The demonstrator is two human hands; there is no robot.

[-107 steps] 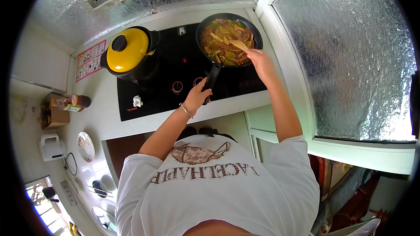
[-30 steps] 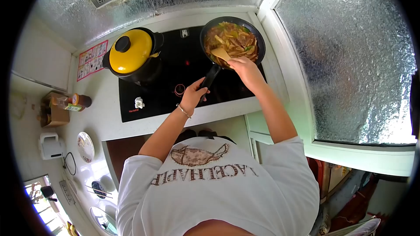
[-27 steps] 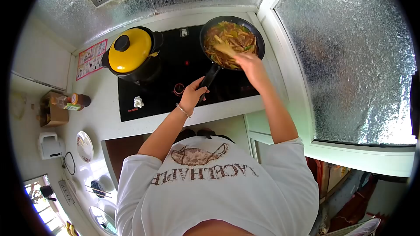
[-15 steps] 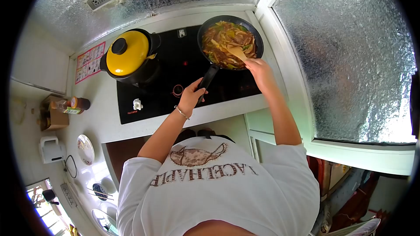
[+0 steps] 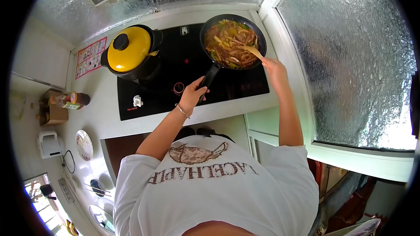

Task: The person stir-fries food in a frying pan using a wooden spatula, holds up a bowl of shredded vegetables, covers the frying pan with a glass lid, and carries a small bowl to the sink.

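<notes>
A black frying pan (image 5: 202, 43) rests at the right of the black cooktop (image 5: 175, 67). Strips of food with green pieces in brown sauce (image 5: 227, 41) fill it. My left hand (image 5: 192, 94), with a bracelet at the wrist, is wrapped round the pan's handle. Above the pan's right rim, my right hand (image 5: 274, 71) is closed on a wooden spatula (image 5: 253, 52), whose far end reaches into the food. The spatula's tip is partly covered by food.
A black pot with a yellow lid (image 5: 129, 49) stands at the cooktop's left. Nearby are a small white crumpled item (image 5: 138, 101), jars (image 5: 80, 98), a plate (image 5: 84, 145) and a bowl with chopsticks (image 5: 97, 187). A textured glass panel (image 5: 345, 61) borders the right side.
My right hand has moved right with the wooden spatula, toward the pan's right rim. The food has shifted a little. My left hand keeps its hold on the handle.
</notes>
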